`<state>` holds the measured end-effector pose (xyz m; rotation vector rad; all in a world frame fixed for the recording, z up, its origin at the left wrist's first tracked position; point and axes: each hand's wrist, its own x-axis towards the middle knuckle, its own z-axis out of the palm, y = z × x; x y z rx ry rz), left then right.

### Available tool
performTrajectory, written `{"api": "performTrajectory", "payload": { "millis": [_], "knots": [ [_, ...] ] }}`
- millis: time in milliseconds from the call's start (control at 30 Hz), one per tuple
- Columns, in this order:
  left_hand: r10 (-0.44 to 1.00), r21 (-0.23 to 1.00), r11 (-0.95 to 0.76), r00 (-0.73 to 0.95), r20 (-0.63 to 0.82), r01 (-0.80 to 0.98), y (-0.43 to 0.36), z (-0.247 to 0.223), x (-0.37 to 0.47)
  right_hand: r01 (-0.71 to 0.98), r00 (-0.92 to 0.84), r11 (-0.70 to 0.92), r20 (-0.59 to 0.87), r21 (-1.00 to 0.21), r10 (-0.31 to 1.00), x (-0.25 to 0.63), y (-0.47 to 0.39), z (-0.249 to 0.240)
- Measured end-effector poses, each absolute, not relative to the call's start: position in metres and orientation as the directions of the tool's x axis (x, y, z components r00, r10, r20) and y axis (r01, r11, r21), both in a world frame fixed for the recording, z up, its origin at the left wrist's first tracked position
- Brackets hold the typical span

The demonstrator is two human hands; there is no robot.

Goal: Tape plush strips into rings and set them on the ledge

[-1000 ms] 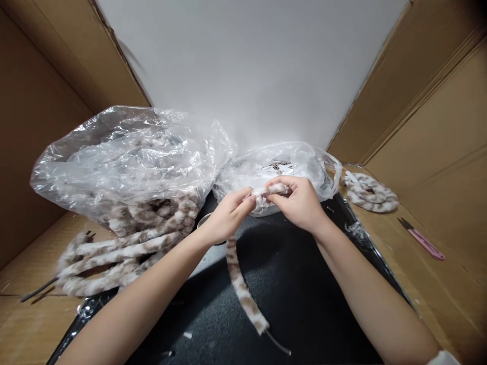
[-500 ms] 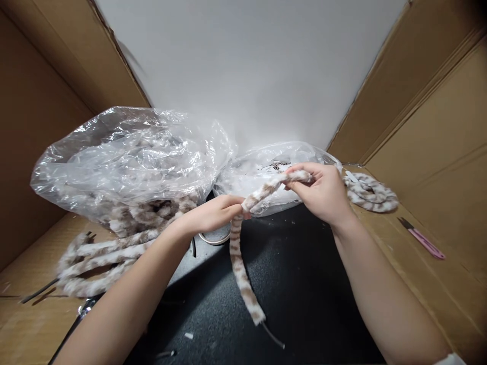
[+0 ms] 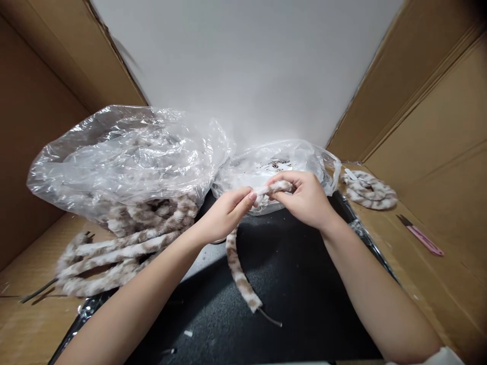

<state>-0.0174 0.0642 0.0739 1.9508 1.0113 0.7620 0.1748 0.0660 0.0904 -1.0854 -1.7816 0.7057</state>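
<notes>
Stretched between my two hands is a furry strip [image 3: 239, 268], white with brown patches. My left hand [image 3: 231, 210] pinches it near the middle, thumb on top. Its near end hangs over the black surface, with a thin dark cord sticking out of the tip. My right hand [image 3: 302, 195] has thumb and fingers closed round the upper part, close to the left fingers. The strip's other end lies inside the right hand, partly hidden. Behind both hands rests a clear plastic bag [image 3: 243, 175] with pale contents and dark-printed pieces.
A large clear bag [image 3: 125, 157] of furry strips stands at the left, with several loose strips [image 3: 110, 263] spilling below it. On the right cardboard lie a coiled furry strip [image 3: 371, 192] and pink-handled thread snips [image 3: 422, 238]. Small white scraps [image 3: 187, 333] dot the black surface [image 3: 304, 294].
My hands have come closer together; the right moved left and slightly down, and the left thumb now presses on top. The strip's hanging end has shifted up and slightly left.
</notes>
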Motion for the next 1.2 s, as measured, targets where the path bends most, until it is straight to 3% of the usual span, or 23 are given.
{"api": "performTrajectory", "payload": {
  "millis": [167, 367, 533, 700, 833, 1200],
  "knots": [
    [0.818, 0.909, -0.284, 0.572, 0.063, 0.305, 0.072, 0.071, -0.022, 0.408, -0.122, 0.438, 0.427, -0.801, 0.896, 0.191, 0.070, 0.098],
    [0.818, 0.887, -0.264, 0.575, -0.001, 0.378, 0.081, 0.069, -0.028, 0.409, -0.073, 0.400, 0.408, -0.820, 0.910, 0.195, 0.074, 0.096],
    [0.811, 0.913, -0.282, 0.582, 0.063, 0.294, 0.073, 0.070, -0.021, 0.362, -0.173, 0.375, 0.333, -0.854, 0.927, 0.186, 0.071, 0.094],
    [0.869, 0.862, -0.360, 0.464, 0.170, 0.358, 0.068, 0.067, -0.016, 0.262, -0.247, 0.323, 0.260, -0.909, 0.933, 0.182, 0.071, 0.090],
    [0.852, 0.818, -0.427, 0.473, 0.223, 0.384, 0.071, 0.064, -0.017, 0.178, -0.284, 0.290, 0.233, -0.941, 0.930, 0.181, 0.072, 0.086],
    [0.825, 0.643, -0.541, 0.488, 0.284, 0.542, 0.066, 0.068, -0.012, 0.292, -0.299, 0.321, 0.232, -0.901, 0.925, 0.181, 0.072, 0.085]
  ]
}}
